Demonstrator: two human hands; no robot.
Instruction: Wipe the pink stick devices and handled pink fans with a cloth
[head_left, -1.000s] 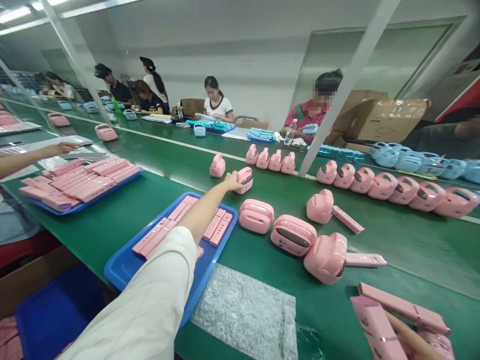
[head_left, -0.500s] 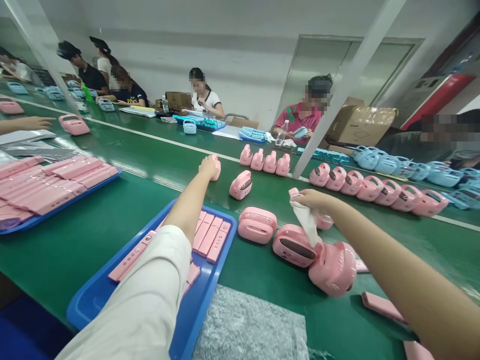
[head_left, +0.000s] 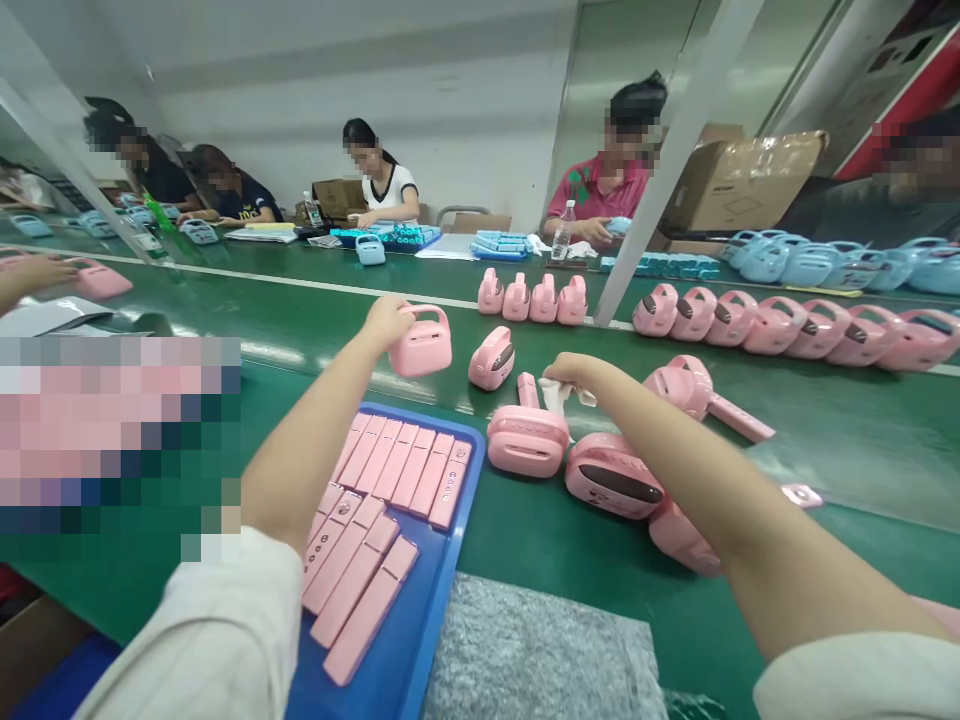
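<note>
My left hand point(head_left: 387, 322) is closed on the handle of a pink portable speaker point(head_left: 421, 348), whose back with a small slot faces me. In my right hand point(head_left: 574, 368) is a crumpled white cloth point(head_left: 556, 394), pinched between the fingers. Just left of the cloth, a pink stick-shaped microphone point(head_left: 528, 391) lies behind another pink speaker point(head_left: 528, 442); whether the hand touches it I cannot tell. A pink speaker with a dark grille point(head_left: 615, 480) sits nearer my right forearm, which partly hides one more. Between my hands stands a smaller-looking pink speaker point(head_left: 492, 359).
A blue tray point(head_left: 442, 580) holds several pink microphones. Grey foam sheet point(head_left: 547, 650) lies beside it. Rows of pink speakers point(head_left: 772, 325) line the far side, by a slanted white post point(head_left: 675, 170). Co-workers sit opposite with blue speakers point(head_left: 370, 250); another person's hand point(head_left: 37, 278) reaches in at left.
My left hand has drawn the pink speaker back toward me and turned it. My right hand has moved left with the cloth; the pink microphone now lies behind the near speaker.
</note>
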